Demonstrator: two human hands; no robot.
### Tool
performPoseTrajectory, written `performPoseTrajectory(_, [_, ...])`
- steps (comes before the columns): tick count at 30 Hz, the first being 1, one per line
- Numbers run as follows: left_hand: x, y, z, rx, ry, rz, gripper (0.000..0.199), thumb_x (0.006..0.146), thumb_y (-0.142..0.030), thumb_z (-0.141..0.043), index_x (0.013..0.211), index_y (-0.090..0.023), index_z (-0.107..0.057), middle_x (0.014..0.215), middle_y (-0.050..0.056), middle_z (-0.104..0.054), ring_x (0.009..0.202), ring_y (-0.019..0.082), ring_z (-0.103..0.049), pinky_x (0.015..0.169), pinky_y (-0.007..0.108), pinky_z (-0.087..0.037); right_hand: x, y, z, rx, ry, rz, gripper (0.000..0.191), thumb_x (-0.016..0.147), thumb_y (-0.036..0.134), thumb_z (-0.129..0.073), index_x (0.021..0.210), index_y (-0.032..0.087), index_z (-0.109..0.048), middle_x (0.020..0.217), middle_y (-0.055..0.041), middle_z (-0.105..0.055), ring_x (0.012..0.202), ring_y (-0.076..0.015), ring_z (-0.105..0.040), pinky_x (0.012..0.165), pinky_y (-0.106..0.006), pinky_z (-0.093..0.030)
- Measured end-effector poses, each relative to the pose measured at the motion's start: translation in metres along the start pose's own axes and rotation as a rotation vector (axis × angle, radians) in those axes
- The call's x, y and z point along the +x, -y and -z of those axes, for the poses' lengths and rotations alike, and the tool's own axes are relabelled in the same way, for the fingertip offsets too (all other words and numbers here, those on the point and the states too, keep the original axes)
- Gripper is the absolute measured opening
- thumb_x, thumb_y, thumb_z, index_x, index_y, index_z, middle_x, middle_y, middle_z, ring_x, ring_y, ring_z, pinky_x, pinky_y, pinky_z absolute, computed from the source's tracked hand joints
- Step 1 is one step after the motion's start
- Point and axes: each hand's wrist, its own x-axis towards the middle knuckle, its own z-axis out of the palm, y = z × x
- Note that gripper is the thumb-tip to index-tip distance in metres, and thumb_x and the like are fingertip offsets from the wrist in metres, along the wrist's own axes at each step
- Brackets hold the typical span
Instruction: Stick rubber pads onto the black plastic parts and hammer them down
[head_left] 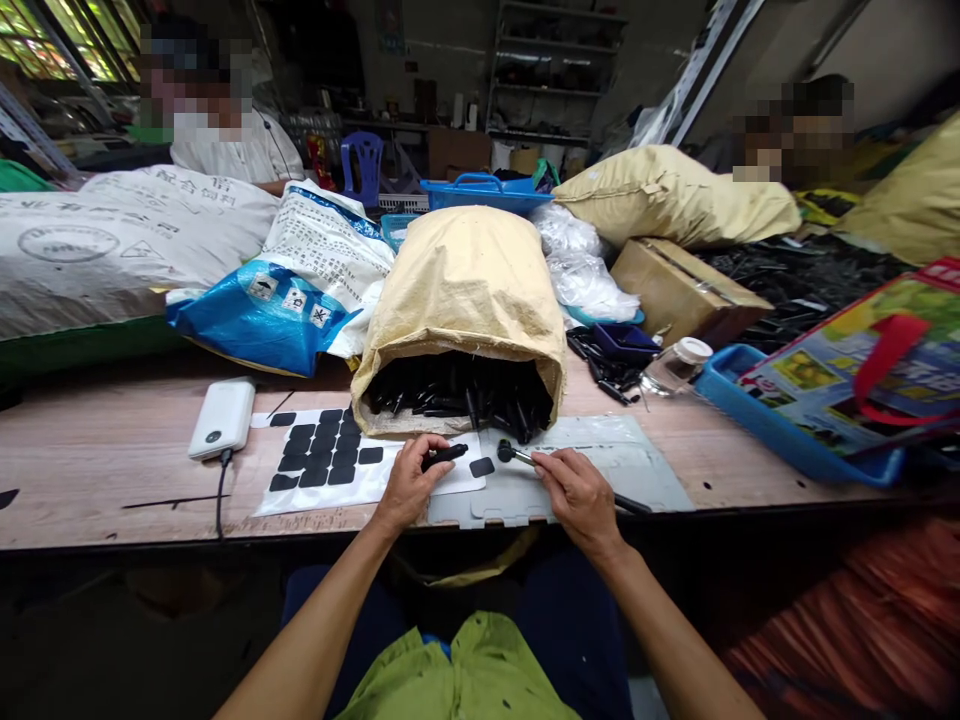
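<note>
My left hand (412,478) is closed around a black pen-like piece (444,457), its tip pointing right. My right hand (579,492) grips a small hammer (523,457) by its metal shaft; its round black head is at the left and the dark handle end shows beyond my fingers. Just in front of both hands lies the mouth of a tan woven sack (469,270), filled with similar black pieces (450,385). A white sheet with black rounded stickers (316,450) lies left of my left hand. One loose sticker (481,467) sits between the hands.
A white power bank (223,418) with a cable stands at the left. Printed sacks (300,270) lie behind it. To the right are a clear jar (679,365), a cardboard box (682,290) and a blue tray (795,430) with a colourful bag. Two people sit across the table.
</note>
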Motion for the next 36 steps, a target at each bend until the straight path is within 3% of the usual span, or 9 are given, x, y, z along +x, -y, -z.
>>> performPoseTrajectory(4, [-0.001, 0.002, -0.002, -0.202, 0.012, 0.032, 0.023, 0.089, -0.032, -0.065, 0.108, -0.021, -0.059, 0.104, 0.005, -0.071, 0.099, 0.021, -0.067, 0.093, 0.036, -0.049, -0.003, -0.019, -0.005, -0.033, 0.074, 0.076, 0.023, 0.1, 0.025, -0.053, 0.11, 0.027, -0.074, 0.093, -0.0061, -0.067, 0.089, -0.0214, -0.059, 0.081, -0.036, -0.045])
performPoseTrajectory(9, [-0.003, -0.006, 0.0, -0.326, 0.02, 0.01, 0.021, 0.094, -0.031, -0.06, 0.11, -0.021, -0.051, 0.115, 0.009, -0.074, 0.114, 0.023, -0.068, 0.104, 0.04, -0.047, -0.005, -0.02, -0.009, -0.021, 0.087, 0.048, 0.022, 0.099, 0.026, -0.053, 0.111, 0.026, -0.072, 0.096, -0.0067, -0.065, 0.091, -0.0222, -0.057, 0.083, -0.037, -0.044])
performPoseTrajectory(18, [-0.001, -0.003, 0.0, -0.28, 0.016, -0.025, 0.019, 0.094, -0.03, -0.061, 0.105, -0.023, -0.046, 0.116, 0.01, -0.074, 0.115, 0.024, -0.068, 0.102, 0.041, -0.046, -0.007, -0.019, -0.009, -0.036, 0.111, 0.022, 0.021, 0.1, 0.027, -0.053, 0.112, 0.025, -0.069, 0.098, -0.0061, -0.064, 0.094, -0.0224, -0.055, 0.086, -0.037, -0.042])
performPoseTrajectory(23, [-0.017, -0.025, 0.006, -0.087, 0.0, -0.118, 0.014, 0.094, -0.028, -0.061, 0.105, -0.024, -0.053, 0.113, 0.008, -0.073, 0.109, 0.025, -0.066, 0.097, 0.043, -0.047, -0.007, -0.019, -0.01, -0.028, 0.116, 0.006, 0.02, 0.098, 0.027, -0.054, 0.112, 0.026, -0.069, 0.099, -0.0059, -0.063, 0.094, -0.0224, -0.055, 0.086, -0.036, -0.042])
performPoseTrajectory(25, [-0.04, -0.038, 0.008, 0.067, 0.067, -0.227, 0.014, 0.093, -0.028, -0.061, 0.107, -0.026, -0.06, 0.11, 0.007, -0.073, 0.104, 0.026, -0.065, 0.095, 0.043, -0.046, -0.008, -0.019, -0.01, -0.026, 0.116, 0.007, 0.02, 0.098, 0.027, -0.054, 0.112, 0.026, -0.068, 0.1, -0.0058, -0.063, 0.095, -0.0225, -0.054, 0.086, -0.036, -0.042])
performPoseTrajectory(28, [-0.086, -0.044, 0.003, 0.153, 0.358, -0.336, 0.019, 0.093, -0.03, -0.06, 0.111, -0.03, -0.067, 0.104, 0.007, -0.073, 0.094, 0.026, -0.065, 0.089, 0.042, -0.048, -0.008, -0.019, -0.011, -0.033, 0.113, 0.006, 0.02, 0.097, 0.026, -0.055, 0.112, 0.026, -0.068, 0.1, -0.006, -0.063, 0.096, -0.0228, -0.054, 0.087, -0.037, -0.042])
performPoseTrajectory(31, [-0.12, -0.02, -0.015, 0.244, 0.521, -0.173, 0.023, 0.095, -0.037, -0.055, 0.113, -0.031, -0.069, 0.101, 0.008, -0.074, 0.091, 0.026, -0.066, 0.087, 0.041, -0.048, -0.008, -0.019, -0.011, -0.038, 0.111, -0.001, 0.02, 0.097, 0.026, -0.056, 0.112, 0.025, -0.068, 0.1, -0.0062, -0.063, 0.096, -0.0229, -0.054, 0.087, -0.037, -0.042])
performPoseTrajectory(36, [-0.126, 0.054, -0.046, 0.428, 0.406, 0.304, 0.033, 0.091, -0.033, -0.051, 0.119, -0.031, -0.068, 0.11, 0.01, -0.075, 0.106, 0.032, -0.069, 0.09, 0.043, -0.05, -0.008, -0.018, -0.011, -0.031, 0.102, 0.001, 0.02, 0.095, 0.025, -0.057, 0.111, 0.025, -0.069, 0.1, -0.0063, -0.063, 0.096, -0.0229, -0.054, 0.086, -0.037, -0.042])
